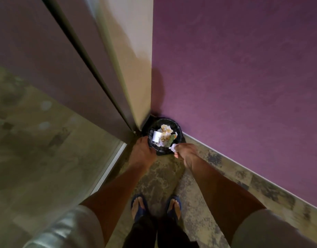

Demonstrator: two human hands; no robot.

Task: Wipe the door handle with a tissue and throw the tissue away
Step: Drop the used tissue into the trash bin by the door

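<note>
The left hand (142, 151) rests curled on the near-left rim of the black-lined waste bin (179, 134), steadying it in the corner. To finish cleanly, I judge the right hand (185, 153), which pinches the tissue (173, 146) at the bin's near-right edge, should move further over the opening before letting go. The tissue is a small, white, crumpled wad.

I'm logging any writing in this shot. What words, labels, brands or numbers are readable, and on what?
None can be read.
White slip of paper in the bin: looks blank, or any print is too blurred.
Tissue in the right hand: no print visible.
</note>
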